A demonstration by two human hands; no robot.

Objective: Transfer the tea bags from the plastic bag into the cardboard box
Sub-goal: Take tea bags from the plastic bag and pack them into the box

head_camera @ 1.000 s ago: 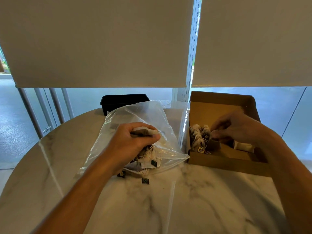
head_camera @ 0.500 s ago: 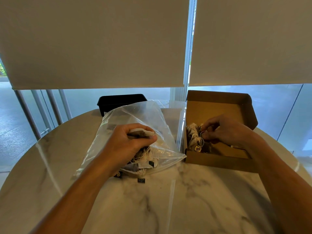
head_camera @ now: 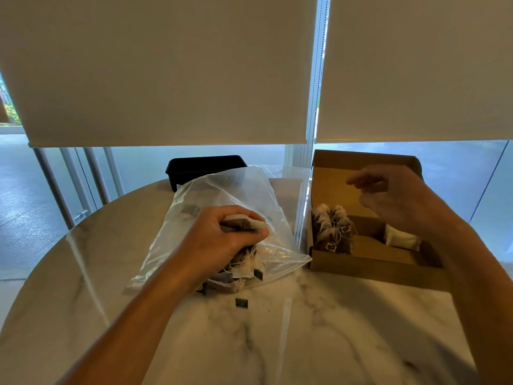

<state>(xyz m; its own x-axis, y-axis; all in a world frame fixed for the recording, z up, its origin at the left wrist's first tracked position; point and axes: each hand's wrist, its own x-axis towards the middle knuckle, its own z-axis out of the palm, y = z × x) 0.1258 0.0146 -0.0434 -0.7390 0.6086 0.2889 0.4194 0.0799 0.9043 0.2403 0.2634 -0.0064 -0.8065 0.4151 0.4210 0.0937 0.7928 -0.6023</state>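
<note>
Clear plastic bag (head_camera: pixel 236 207), bench (head_camera: pixel 319 329) centre, holds tangled tea bags (head_camera: pixel 247 262). Left hand (head_camera: pixel 222 237) pinches one tea bag. Right hand (head_camera: pixel 394 198) loose, empty, above cardboard box (head_camera: pixel 369 265) at 2 o'clock. Advice: lift slowly, free strings, seat beside the standing row (head_camera: pixel 333 229).

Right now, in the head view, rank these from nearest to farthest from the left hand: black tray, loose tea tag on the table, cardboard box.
From the left hand:
1. Loose tea tag, just in front on the table.
2. Black tray, behind the plastic bag.
3. Cardboard box, off to the right.
</note>
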